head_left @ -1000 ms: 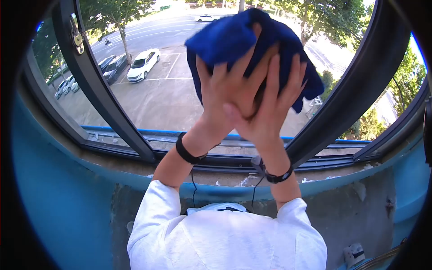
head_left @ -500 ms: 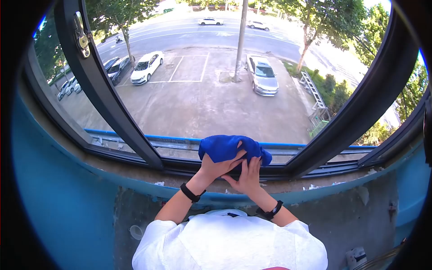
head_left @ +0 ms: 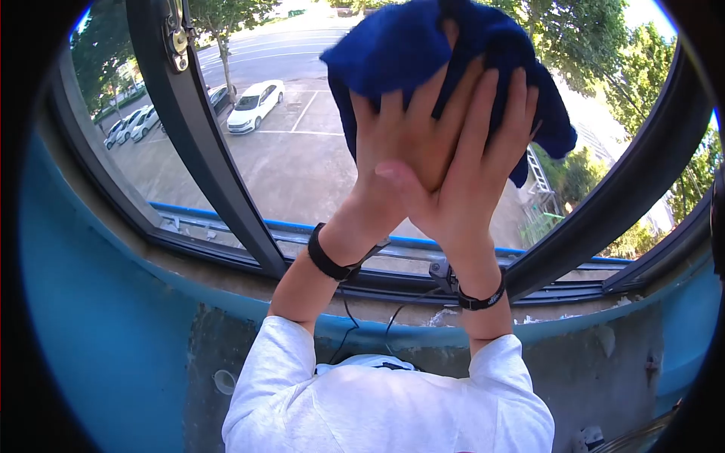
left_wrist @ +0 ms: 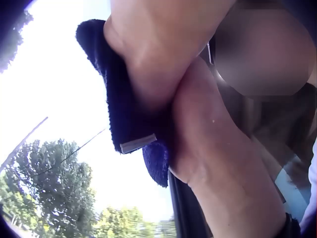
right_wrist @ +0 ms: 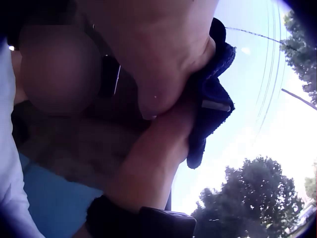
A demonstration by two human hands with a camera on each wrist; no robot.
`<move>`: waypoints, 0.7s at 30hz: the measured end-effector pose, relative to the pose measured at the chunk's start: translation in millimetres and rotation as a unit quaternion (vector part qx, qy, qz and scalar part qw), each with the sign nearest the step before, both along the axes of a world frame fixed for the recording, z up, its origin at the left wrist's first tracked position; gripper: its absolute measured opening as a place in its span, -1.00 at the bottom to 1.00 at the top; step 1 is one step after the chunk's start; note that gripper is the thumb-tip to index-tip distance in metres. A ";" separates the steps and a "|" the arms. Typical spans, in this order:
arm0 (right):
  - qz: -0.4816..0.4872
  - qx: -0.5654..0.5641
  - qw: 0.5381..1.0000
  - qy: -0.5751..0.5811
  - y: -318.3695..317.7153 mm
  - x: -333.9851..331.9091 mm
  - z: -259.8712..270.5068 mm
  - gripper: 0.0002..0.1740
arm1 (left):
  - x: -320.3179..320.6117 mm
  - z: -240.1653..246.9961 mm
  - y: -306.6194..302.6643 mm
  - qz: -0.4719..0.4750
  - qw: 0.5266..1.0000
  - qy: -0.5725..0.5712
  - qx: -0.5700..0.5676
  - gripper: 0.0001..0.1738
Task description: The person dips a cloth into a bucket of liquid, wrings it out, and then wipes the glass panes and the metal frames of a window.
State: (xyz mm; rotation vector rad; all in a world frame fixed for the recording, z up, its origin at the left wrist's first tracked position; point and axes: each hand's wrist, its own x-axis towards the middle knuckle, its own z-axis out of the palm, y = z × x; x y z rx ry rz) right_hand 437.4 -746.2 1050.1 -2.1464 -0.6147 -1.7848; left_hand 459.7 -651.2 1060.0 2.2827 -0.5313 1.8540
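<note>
A dark blue cloth [head_left: 400, 57], fuzzy like a towel, is raised high in front of the window. My left hand [head_left: 389, 162] lies flat against it with fingers spread, and a fold of cloth covers its fingertips. Beside it, my right hand [head_left: 476, 162] presses on the cloth with long, straight fingers. Its thumb crosses over the base of the left hand. In the left wrist view, a pale label [left_wrist: 138, 143] shows on the cloth's edge. The right wrist view shows the cloth [right_wrist: 218, 96] bunched beyond the hands, against the sky.
Dark window posts stand left [head_left: 204, 143] and right [head_left: 604, 181] of the hands, the left one with a metal latch [head_left: 177, 41]. Below runs a worn sill [head_left: 408, 311] above a blue and grey wall. Outside are a white car [head_left: 257, 106], other cars and trees.
The cloth was high one second ago, low near the sill half a second ago, and is high again now. Both hands moved down and back up with it.
</note>
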 end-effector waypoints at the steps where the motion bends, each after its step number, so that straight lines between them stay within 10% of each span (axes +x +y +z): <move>1: -0.015 -0.014 1.000 0.004 -1.1 4.6 -22.4 0.33 | 3.7 -14.0 4.3 0.003 1.000 0.001 0.013 -0.39; 10: -0.007 -0.056 0.964 0.261 44.9 -38.9 -316.5 0.24 | -28.3 -318.2 64.1 -0.102 0.929 0.340 0.108 -0.44; 15: 0.050 -0.018 0.973 0.225 73.1 -29.1 -249.4 0.21 | -4.8 -227.1 109.2 -0.195 0.963 0.185 0.005 -0.52; 21: 0.004 -0.009 1.000 0.022 118.7 17.8 -30.5 0.16 | 14.9 -10.5 133.7 0.015 1.000 0.002 0.003 -0.40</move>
